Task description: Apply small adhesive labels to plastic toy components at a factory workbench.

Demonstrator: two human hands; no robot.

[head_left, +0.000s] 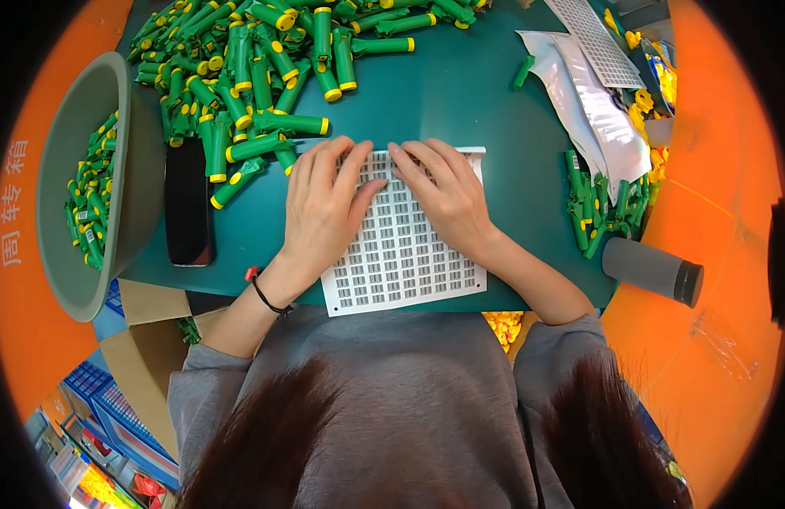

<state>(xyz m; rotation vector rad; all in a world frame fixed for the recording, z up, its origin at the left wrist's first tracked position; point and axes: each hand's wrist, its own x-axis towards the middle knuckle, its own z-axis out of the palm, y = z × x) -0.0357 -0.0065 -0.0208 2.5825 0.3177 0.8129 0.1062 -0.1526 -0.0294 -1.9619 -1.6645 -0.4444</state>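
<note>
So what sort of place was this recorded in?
Likely a factory or workshop: piled green tubes with yellow ends, a basin holding more, and a white sheet of small printed labels.

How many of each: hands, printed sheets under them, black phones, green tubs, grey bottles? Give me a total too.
Left hand and right hand: 2
Printed sheet under them: 1
Black phone: 1
Green tub: 1
Grey bottle: 1
Total: 6

Free tabletop right of sheet, tubes left.
</note>
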